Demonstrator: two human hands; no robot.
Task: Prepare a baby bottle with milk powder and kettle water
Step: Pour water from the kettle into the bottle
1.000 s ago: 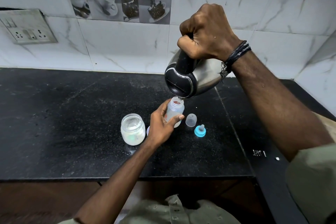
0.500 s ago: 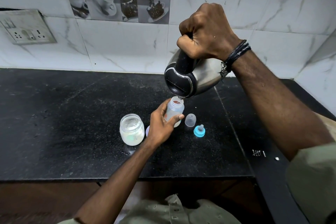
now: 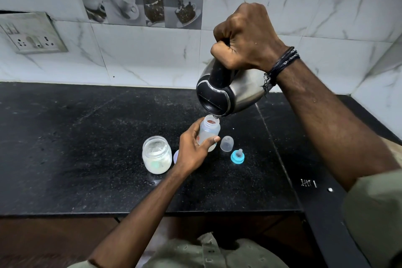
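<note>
My left hand (image 3: pixel 192 150) grips a small clear baby bottle (image 3: pixel 209 131) standing open on the black counter (image 3: pixel 87 148). My right hand (image 3: pixel 245 37) is closed round the black handle of a steel kettle (image 3: pixel 228 93), tipped forward with its spout right over the bottle's mouth; a thin stream of water runs in. A glass jar of white milk powder (image 3: pixel 156 154) stands open just left of my left hand. To the right of the bottle lie its clear cap (image 3: pixel 226 143) and its blue ring with the teat (image 3: pixel 237 156).
A purple lid (image 3: pixel 175 156) peeks out between the jar and my left wrist. A wall socket (image 3: pixel 32 35) sits on the marble backsplash at the far left. Small staples (image 3: pixel 307 183) and a white speck lie near the counter's right front edge.
Hardly anything moved: the kettle stays tipped over the bottle and both hands keep their grips. The camera view has shifted very slightly.
</note>
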